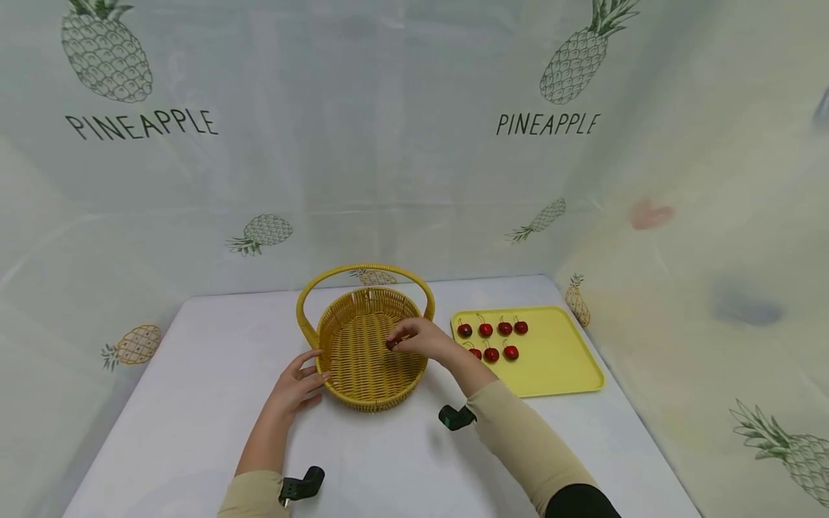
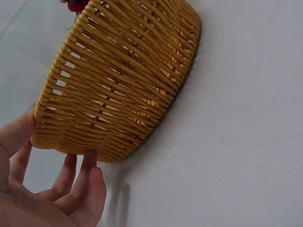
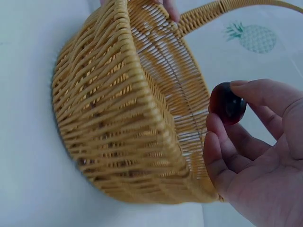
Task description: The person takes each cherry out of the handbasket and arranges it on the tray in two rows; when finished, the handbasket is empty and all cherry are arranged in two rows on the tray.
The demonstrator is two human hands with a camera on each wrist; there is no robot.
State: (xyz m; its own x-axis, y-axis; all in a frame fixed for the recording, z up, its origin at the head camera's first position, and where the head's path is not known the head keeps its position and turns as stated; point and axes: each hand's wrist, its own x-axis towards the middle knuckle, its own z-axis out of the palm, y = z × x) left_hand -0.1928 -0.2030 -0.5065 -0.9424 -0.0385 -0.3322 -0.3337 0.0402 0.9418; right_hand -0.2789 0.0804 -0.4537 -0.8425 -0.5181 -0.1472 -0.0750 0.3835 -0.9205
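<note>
A dark red cherry (image 3: 227,103) is pinched between the thumb and fingers of my right hand (image 1: 419,338), above the inside of a yellow wicker basket (image 1: 365,403). The basket stands on the table, its tall handle (image 1: 365,267) arching over the far side. My left hand (image 1: 299,385) holds the basket's left rim, with fingertips (image 2: 90,158) against the outer weave. On the yellow tray (image 1: 560,352) to the right lie several cherries (image 1: 486,330) in two rows. My right forearm partly covers the tray's near left corner.
A white cloth (image 1: 181,403) covers the table. Behind and beside it hang pale sheets (image 1: 363,158) printed with pineapples. Each wrist carries a small black camera, the left one (image 1: 304,483) low over the table and the right one (image 1: 456,417) between basket and tray.
</note>
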